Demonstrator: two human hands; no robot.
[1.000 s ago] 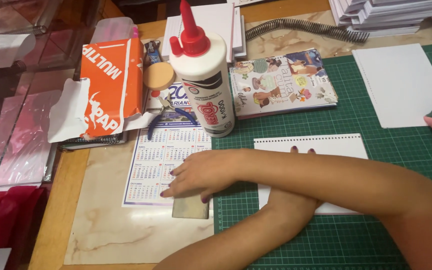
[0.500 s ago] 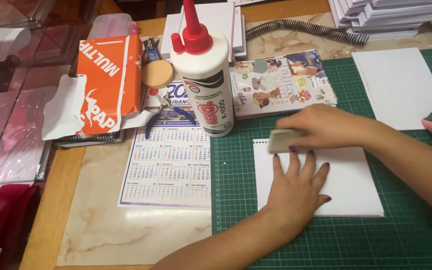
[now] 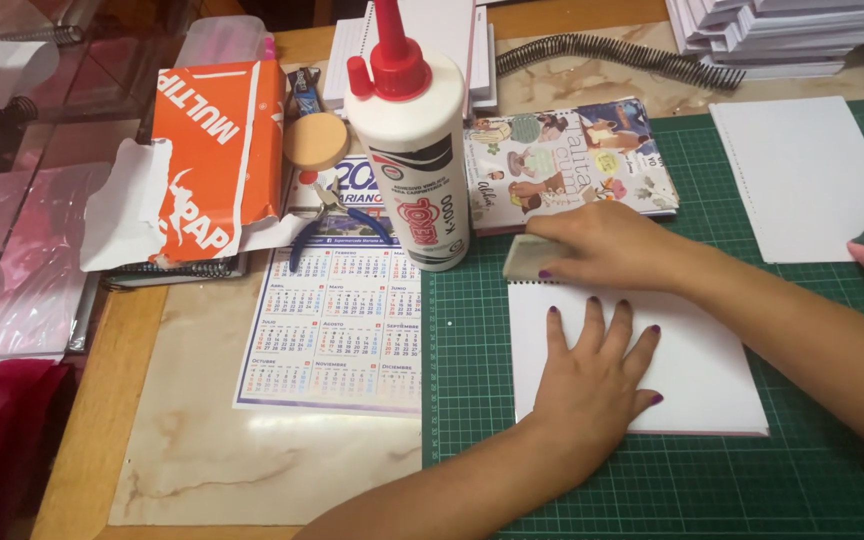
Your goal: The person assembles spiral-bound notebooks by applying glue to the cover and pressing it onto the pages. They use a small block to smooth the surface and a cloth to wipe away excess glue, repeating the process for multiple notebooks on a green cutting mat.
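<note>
A white punched paper block (image 3: pixel 712 370) lies on the green cutting mat (image 3: pixel 472 330). My left hand (image 3: pixel 592 375) presses flat on it, fingers spread. My right hand (image 3: pixel 607 245) rests at the block's top left corner, gripping a small pale flat rectangular piece (image 3: pixel 527 258) against the punched edge. A tall white glue bottle with a red nozzle (image 3: pixel 414 150) stands just left of that hand.
A printed calendar sheet (image 3: pixel 337 330) lies left of the mat, with blue-handled pliers (image 3: pixel 317 225) on it. An orange torn paper package (image 3: pixel 212 160), an illustrated notebook cover (image 3: pixel 552 150), black spiral coils (image 3: pixel 592 55), a loose white sheet (image 3: pixel 802 180) and paper stacks (image 3: pixel 782 25) lie behind.
My right hand lifted the pale flat piece off the calendar sheet and carried it right to the paper block's top edge, then slid it to the left corner. My left hand settled flat.
</note>
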